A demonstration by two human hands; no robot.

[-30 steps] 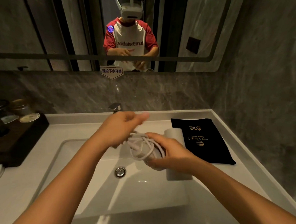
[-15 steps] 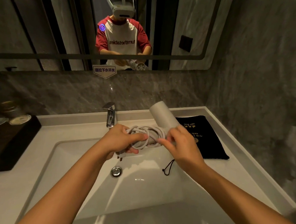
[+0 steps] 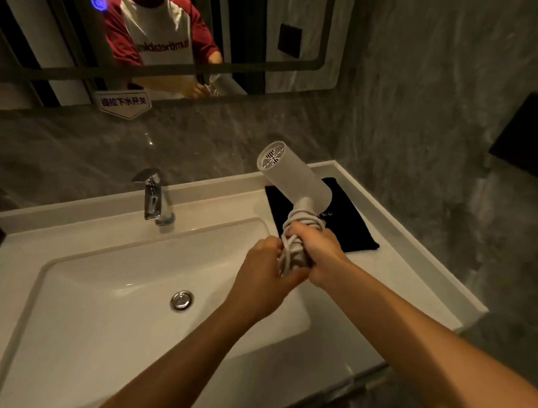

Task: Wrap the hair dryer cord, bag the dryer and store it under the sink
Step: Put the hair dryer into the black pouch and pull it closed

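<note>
A person's two bare hands hold a white hair dryer (image 3: 295, 178) upright over the right side of a white sink (image 3: 107, 292), just right of centre in the frame. The right hand (image 3: 319, 253) is closed around the dryer's handle, over loops of the white cord (image 3: 297, 236) wound about it. The left hand (image 3: 266, 267), just to its left and touching it, has its fingers curled on the cord's lower loops; what part of the cord it pinches cannot be told. The dryer's barrel tilts toward the upper left, its grilled round end facing the camera.

Behind the dryer, at the right of the white countertop (image 3: 413, 273), a black bag (image 3: 346, 222) with small gold lettering lies flat, partly hidden by the barrel and the right hand. A chrome faucet (image 3: 153, 194) stands at the back of the basin, left of centre, and a round metal drain (image 3: 181, 300) sits in the basin floor below it. Across the top of the frame a mirror (image 3: 302, 27) reflects the person's red-and-white shirt and the hands. A small white sign (image 3: 124, 102) with blue characters is fixed at the mirror's lower edge, upper left.
</note>
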